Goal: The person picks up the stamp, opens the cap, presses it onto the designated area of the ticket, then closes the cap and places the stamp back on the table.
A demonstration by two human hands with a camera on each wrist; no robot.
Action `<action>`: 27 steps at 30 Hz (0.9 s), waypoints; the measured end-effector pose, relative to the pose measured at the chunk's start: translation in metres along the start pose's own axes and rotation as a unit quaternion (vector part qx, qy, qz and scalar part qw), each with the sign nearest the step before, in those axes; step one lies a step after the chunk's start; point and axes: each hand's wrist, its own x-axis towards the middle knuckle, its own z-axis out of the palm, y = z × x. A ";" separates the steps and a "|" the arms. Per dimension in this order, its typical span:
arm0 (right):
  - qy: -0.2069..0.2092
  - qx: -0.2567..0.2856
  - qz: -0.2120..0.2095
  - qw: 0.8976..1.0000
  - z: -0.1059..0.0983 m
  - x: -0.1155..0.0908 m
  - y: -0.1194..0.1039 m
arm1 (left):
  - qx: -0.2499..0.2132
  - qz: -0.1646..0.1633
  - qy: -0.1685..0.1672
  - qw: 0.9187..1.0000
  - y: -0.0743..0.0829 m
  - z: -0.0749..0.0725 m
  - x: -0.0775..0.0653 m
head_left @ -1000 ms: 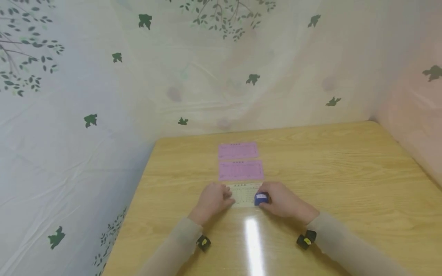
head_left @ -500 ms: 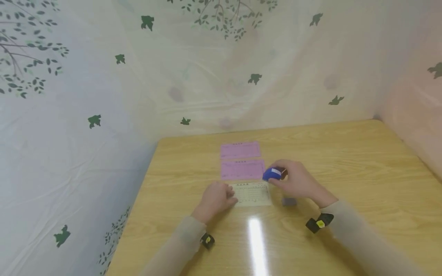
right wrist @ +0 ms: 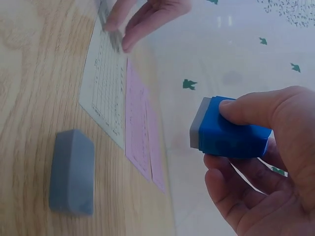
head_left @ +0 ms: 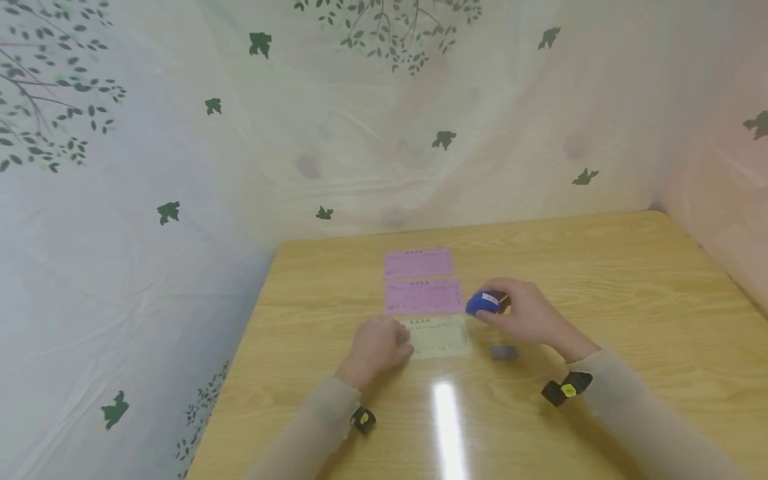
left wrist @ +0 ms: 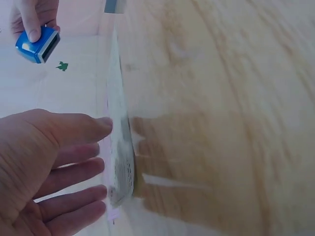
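Observation:
A blue hand stamp [head_left: 483,303] is gripped between the thumb and fingers of my right hand [head_left: 523,312], raised above the table. In the right wrist view its grey-edged face points away from the palm. Below it, the grey stamp cap [right wrist: 72,172] lies apart on the wood. My left hand [head_left: 377,347] is at the left end of a pale green printed slip [head_left: 441,337]; its relaxed fingertips touch or nearly touch the paper. The left wrist view shows the fingers [left wrist: 74,174] spread and holding nothing.
Two pink printed slips, a near one [head_left: 423,297] and a far one [head_left: 419,263], lie in a column beyond the pale green slip. The wooden table [head_left: 600,287] meets a cloth backdrop [head_left: 372,167] with leaf and bird prints.
My right hand has lifted the stamp off the pale green slip and moved it up and to the right. The cap has come into view on the table. My left hand has stayed put.

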 end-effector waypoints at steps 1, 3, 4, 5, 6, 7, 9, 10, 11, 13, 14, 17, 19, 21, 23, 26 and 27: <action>0.000 -0.001 0.001 1.000 -0.002 -0.001 0.002 | 0.001 0.004 0.006 1.000 0.001 -0.001 0.000; 0.007 -0.007 0.003 1.000 -0.007 -0.004 0.006 | 0.004 0.012 0.019 1.000 0.004 -0.002 0.000; 0.012 -0.009 0.005 1.000 -0.009 -0.006 0.008 | 0.006 0.016 0.025 1.000 0.005 -0.002 0.000; 0.016 -0.010 0.006 1.000 -0.012 -0.007 0.010 | 0.008 0.019 0.026 0.999 0.006 -0.003 0.001; 0.021 -0.010 0.006 1.000 -0.014 -0.008 0.011 | 0.009 0.019 0.026 0.999 0.007 -0.003 0.001; 0.024 -0.009 0.006 1.000 -0.017 -0.010 0.012 | 0.008 0.020 0.024 0.999 0.008 -0.003 0.002; 0.025 -0.007 0.007 1.000 -0.021 -0.011 0.013 | 0.012 0.023 0.018 1.000 0.011 -0.003 0.003; 0.026 -0.006 0.008 1.000 -0.023 -0.012 0.014 | 0.015 0.024 0.013 1.000 0.014 -0.003 0.004; 0.026 -0.007 0.007 1.000 -0.025 -0.012 0.014 | 0.017 0.026 0.007 0.999 0.018 -0.003 0.006; 0.032 -0.012 0.008 0.999 -0.029 -0.015 0.016 | 0.013 0.045 -0.002 0.999 0.033 -0.003 0.013; 0.036 -0.015 0.009 0.999 -0.032 -0.017 0.017 | 0.016 0.058 -0.007 0.998 0.044 -0.003 0.018; 0.050 -0.019 0.009 0.999 -0.040 -0.023 0.021 | 0.017 0.106 -0.024 0.994 0.081 0.001 0.034; 0.057 -0.018 0.011 0.998 -0.044 -0.028 0.023 | 0.034 0.137 -0.037 0.989 0.105 0.008 0.044; 0.063 -0.017 0.013 0.998 -0.048 -0.033 0.024 | 0.050 0.157 -0.050 0.985 0.124 0.017 0.053; 0.068 -0.019 0.015 0.997 -0.051 -0.037 0.025 | 0.072 0.169 -0.060 0.981 0.138 0.025 0.059; 0.076 -0.020 0.017 0.997 -0.056 -0.043 0.028 | 0.086 0.171 -0.072 0.979 0.149 0.034 0.063; 0.079 -0.021 0.018 0.997 -0.057 -0.045 0.029 | 0.088 0.171 -0.075 0.979 0.152 0.037 0.064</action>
